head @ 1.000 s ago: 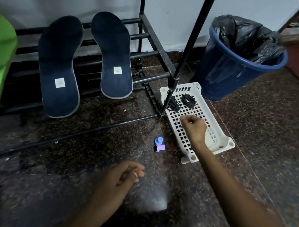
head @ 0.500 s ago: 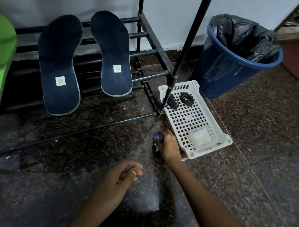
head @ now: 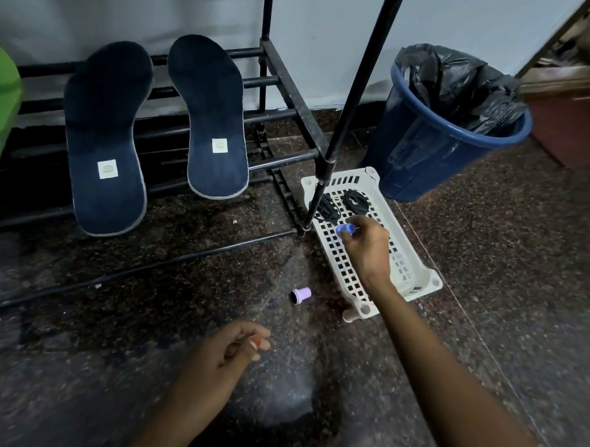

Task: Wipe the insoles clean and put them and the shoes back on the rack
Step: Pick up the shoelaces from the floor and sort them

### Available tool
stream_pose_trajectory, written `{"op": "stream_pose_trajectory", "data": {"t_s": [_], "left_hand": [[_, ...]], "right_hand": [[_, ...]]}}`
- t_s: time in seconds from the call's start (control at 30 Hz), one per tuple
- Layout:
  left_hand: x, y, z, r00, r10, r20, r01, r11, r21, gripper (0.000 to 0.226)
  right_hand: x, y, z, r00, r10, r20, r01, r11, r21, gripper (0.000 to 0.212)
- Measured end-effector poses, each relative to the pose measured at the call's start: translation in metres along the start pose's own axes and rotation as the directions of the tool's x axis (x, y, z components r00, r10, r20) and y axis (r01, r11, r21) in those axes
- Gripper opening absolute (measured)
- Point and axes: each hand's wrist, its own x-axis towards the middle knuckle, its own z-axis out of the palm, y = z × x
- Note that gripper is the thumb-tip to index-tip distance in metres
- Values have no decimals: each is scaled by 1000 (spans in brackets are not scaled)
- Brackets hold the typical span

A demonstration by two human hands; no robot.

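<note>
Two dark blue insoles lean side by side on the black shoe rack [head: 292,94], the left insole [head: 104,137] and the right insole [head: 208,118], each with a small white label. My right hand [head: 367,250] hovers over the white perforated basket [head: 429,280] and pinches a small blue cap-like piece [head: 345,229]. A similar purple piece [head: 300,294] lies on the floor left of the basket. My left hand [head: 227,352] hangs low over the floor, fingers curled, with a small orange-white thing at its fingertips that I cannot identify. No shoes are in view.
Two coils of black laces [head: 341,205] lie at the far end of the basket. A blue bin [head: 442,152] lined with a black bag stands behind it. Something green [head: 1,109] fills the left edge. A slanted rack pole [head: 357,91] crosses above the basket. The floor is dark speckled stone.
My right hand dropped from the basket to the floor, picked up the blue piece and carried it over the basket. The purple piece stays on the floor. My left hand barely moved.
</note>
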Motion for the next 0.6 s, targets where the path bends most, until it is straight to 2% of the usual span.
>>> {"op": "stream_pose_trajectory", "data": {"t_s": [0.07, 0.2, 0.6], "left_hand": [[1, -2, -1, 1000, -3, -5, 3, 1000, -3, 23], [2, -3, -3, 1000, -14, -13, 13, 1000, -21, 22], [2, -6, -6, 999, -13, -30, 13, 1000, -21, 19]], "right_hand": [[8, 8, 0, 1000, 21, 19, -20, 997, -79, 15], [12, 16, 7, 997, 39, 70, -30, 991, -129, 18], [10, 29, 18, 992, 49, 115, -29, 985, -167, 22]]}}
